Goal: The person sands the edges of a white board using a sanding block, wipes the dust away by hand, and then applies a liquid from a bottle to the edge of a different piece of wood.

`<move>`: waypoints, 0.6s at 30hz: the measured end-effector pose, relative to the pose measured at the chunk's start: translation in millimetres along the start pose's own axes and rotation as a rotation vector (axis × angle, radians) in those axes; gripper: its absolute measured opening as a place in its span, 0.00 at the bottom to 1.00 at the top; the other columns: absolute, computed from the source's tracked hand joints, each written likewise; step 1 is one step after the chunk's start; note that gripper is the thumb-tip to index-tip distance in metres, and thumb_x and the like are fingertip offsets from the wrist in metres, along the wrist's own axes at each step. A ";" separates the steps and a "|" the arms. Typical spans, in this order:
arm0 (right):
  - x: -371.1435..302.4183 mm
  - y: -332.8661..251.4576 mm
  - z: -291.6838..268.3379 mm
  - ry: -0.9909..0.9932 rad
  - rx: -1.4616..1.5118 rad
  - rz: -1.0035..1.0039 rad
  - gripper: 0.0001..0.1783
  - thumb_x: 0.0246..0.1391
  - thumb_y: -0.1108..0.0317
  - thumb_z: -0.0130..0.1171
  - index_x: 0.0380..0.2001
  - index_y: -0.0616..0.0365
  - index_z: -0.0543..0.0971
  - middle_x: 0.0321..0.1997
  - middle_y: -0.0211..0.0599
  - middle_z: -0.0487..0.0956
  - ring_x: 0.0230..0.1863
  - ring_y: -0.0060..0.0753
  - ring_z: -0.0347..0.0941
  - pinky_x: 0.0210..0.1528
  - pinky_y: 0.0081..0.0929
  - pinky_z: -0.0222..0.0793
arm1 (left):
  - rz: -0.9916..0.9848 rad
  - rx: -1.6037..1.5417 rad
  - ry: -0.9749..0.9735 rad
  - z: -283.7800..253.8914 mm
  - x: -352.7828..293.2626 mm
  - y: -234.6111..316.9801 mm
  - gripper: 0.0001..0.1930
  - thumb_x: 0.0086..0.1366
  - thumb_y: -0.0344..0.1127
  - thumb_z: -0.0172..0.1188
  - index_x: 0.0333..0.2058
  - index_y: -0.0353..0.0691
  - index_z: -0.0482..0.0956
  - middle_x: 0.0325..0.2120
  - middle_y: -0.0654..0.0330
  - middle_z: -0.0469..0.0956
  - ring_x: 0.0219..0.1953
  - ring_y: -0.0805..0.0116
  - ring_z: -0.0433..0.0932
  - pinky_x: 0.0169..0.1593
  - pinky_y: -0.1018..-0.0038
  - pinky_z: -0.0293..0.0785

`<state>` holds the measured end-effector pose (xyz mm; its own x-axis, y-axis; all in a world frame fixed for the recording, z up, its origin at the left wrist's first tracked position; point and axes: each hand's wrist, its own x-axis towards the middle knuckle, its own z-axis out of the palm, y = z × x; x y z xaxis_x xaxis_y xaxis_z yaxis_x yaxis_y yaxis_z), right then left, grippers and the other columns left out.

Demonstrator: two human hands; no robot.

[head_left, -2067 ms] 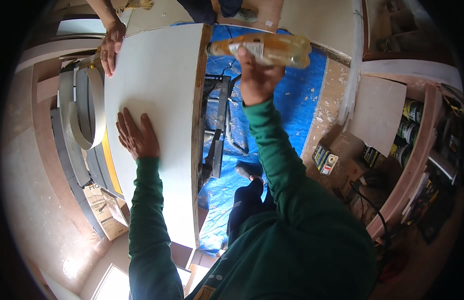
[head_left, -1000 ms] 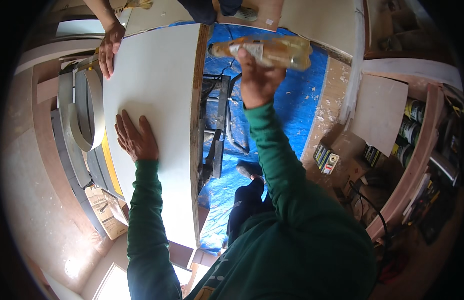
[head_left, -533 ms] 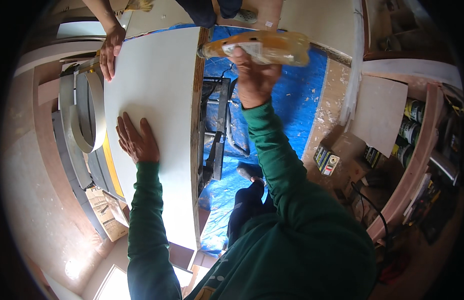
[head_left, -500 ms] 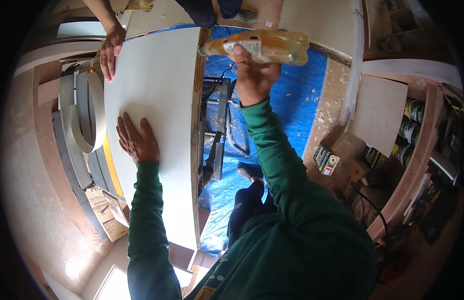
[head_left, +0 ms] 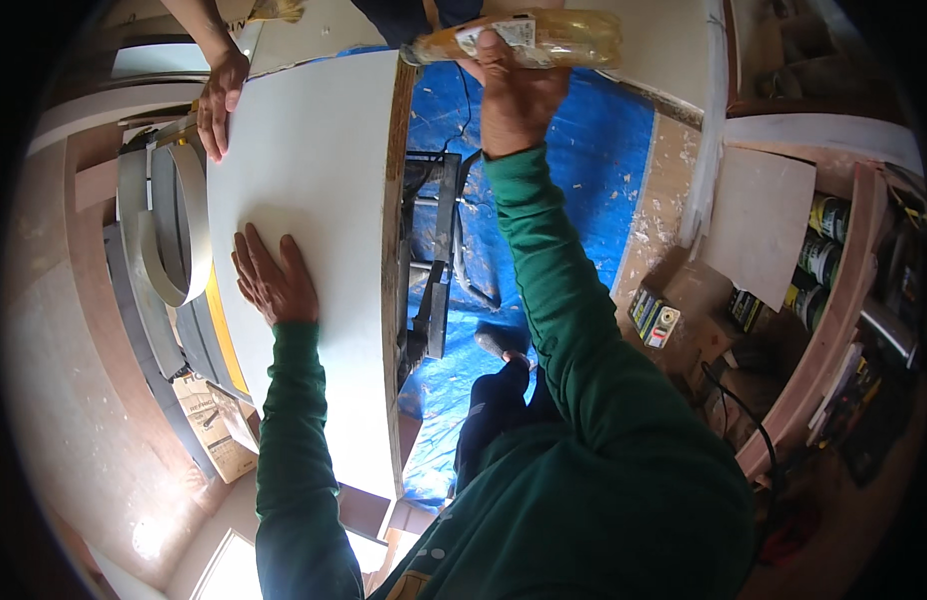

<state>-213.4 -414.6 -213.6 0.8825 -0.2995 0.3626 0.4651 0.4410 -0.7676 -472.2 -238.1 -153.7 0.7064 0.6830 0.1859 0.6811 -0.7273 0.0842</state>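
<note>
A long white board point(head_left: 324, 150) with a raw wooden edge point(head_left: 394, 170) lies in front of me. My left hand point(head_left: 274, 275) rests flat on its face, fingers spread. Up and to the right, my right hand point(head_left: 519, 95) is wrapped round a clear plastic bottle point(head_left: 579, 40) with yellowish-brown contents. The bottle lies sideways in my grip, its narrow neck toward the board's far right corner. Whether the neck touches that corner, I cannot tell. Another person's hand point(head_left: 222, 100) is at the board's far left edge.
Below the board's right side stands a dark metal frame point(head_left: 444, 250) on a blue tarp point(head_left: 584, 180). A coil of pale edging strip point(head_left: 194, 230) sits at the board's left. On the right are a small box point(head_left: 654, 318), several cans point(head_left: 819, 260) and a cable point(head_left: 744, 405).
My right hand has carried the bottle farther away from me, toward the upper edge of the picture. My left hand and the other person's hand have stayed about where they were.
</note>
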 end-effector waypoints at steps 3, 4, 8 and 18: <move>4.7 -36.5 -1.0 0.032 0.295 0.318 0.23 0.53 0.74 0.63 0.51 0.60 0.67 0.47 0.42 0.76 0.45 0.34 0.77 0.45 0.43 0.81 | -0.051 0.019 -0.030 -1.1 -1.6 1.2 0.36 0.66 0.61 0.41 0.65 0.46 0.57 0.65 0.49 0.55 0.68 0.45 0.50 0.66 0.46 0.44; -3.2 -41.4 -5.2 0.033 0.290 0.321 0.23 0.53 0.74 0.63 0.51 0.60 0.67 0.47 0.42 0.76 0.45 0.34 0.77 0.45 0.43 0.81 | -0.034 0.005 -0.023 -0.7 -0.3 2.0 0.36 0.66 0.61 0.41 0.65 0.46 0.57 0.66 0.49 0.55 0.68 0.45 0.50 0.66 0.46 0.43; -73.7 -88.9 -24.6 -0.161 0.101 0.540 0.22 0.49 0.76 0.66 0.47 0.61 0.71 0.53 0.40 0.74 0.47 0.32 0.75 0.50 0.31 0.75 | -0.056 -0.009 -0.028 0.8 -2.1 1.5 0.36 0.66 0.62 0.41 0.65 0.46 0.57 0.66 0.49 0.55 0.68 0.45 0.49 0.66 0.46 0.42; -76.8 -102.9 -22.8 -0.004 -0.030 0.380 0.09 0.50 0.76 0.65 0.35 0.61 0.77 0.33 0.31 0.80 0.36 0.28 0.77 0.47 0.27 0.73 | -0.045 -0.034 -0.037 2.5 1.8 12.1 0.36 0.65 0.62 0.42 0.65 0.46 0.57 0.66 0.49 0.55 0.69 0.47 0.48 0.67 0.46 0.41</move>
<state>-330.7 -456.2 -174.5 0.9919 -0.1163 0.0514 0.1027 0.4948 -0.8629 -462.2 -245.5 -154.8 0.6821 0.7168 0.1447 0.7059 -0.6971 0.1254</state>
